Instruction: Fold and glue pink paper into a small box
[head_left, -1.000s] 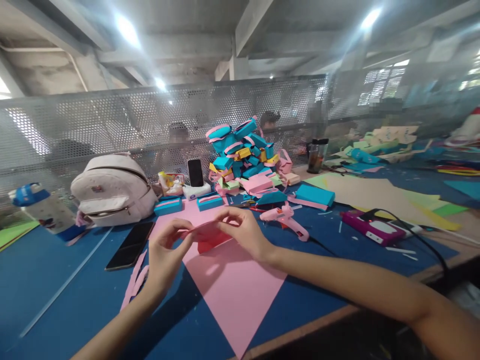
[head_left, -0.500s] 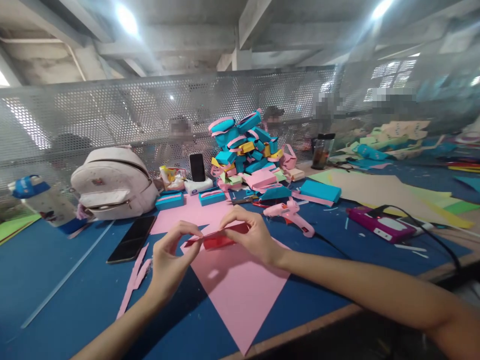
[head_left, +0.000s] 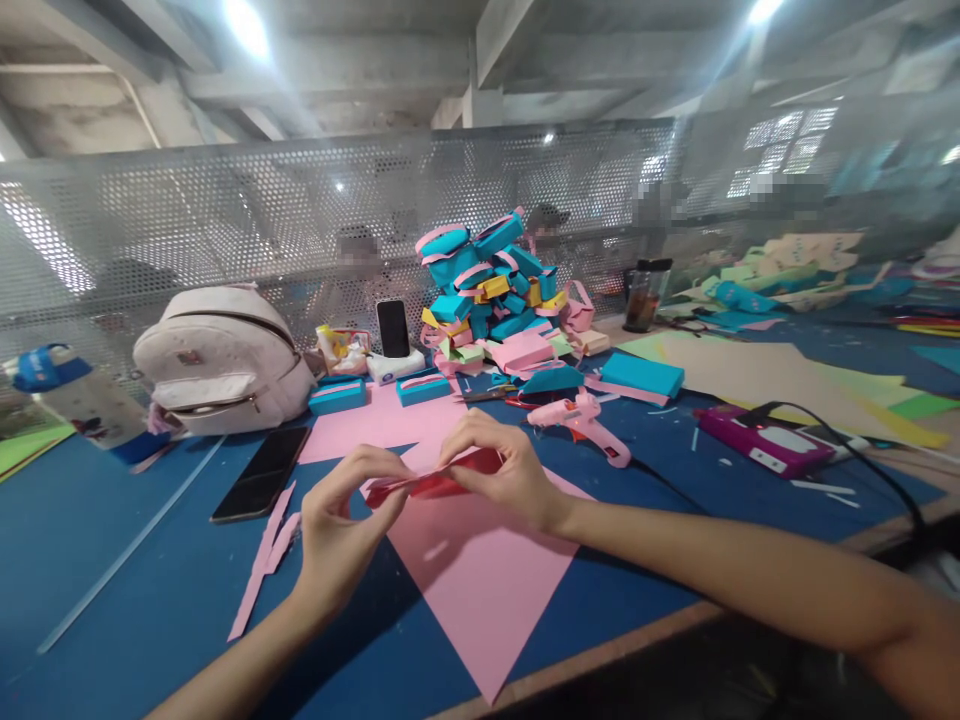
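Between my two hands is a folded piece of pink paper (head_left: 429, 486), its shaded side looking red. My left hand (head_left: 349, 520) pinches its left end between thumb and fingers. The right end is pinched by my right hand (head_left: 499, 470), whose fingers curl over the top edge. Both hands hover above a large pink paper sheet (head_left: 495, 590), one corner of which points toward the table's front edge. A pink glue gun (head_left: 581, 425) lies just beyond my right hand. Cut pink paper strips (head_left: 264, 565) rest left of my left wrist.
A heap of blue, pink and yellow paper pieces (head_left: 499, 300) rises at the back. A black phone (head_left: 262, 475) and a white backpack (head_left: 225, 365) are on the left. To the right are a purple power strip (head_left: 765, 440) with a cable and stacked paper sheets (head_left: 757, 375).
The folded pink paper has tilted and flattened somewhat between my fingers, and its left part shows more red. Both hands stay pinched on it in nearly the same place.
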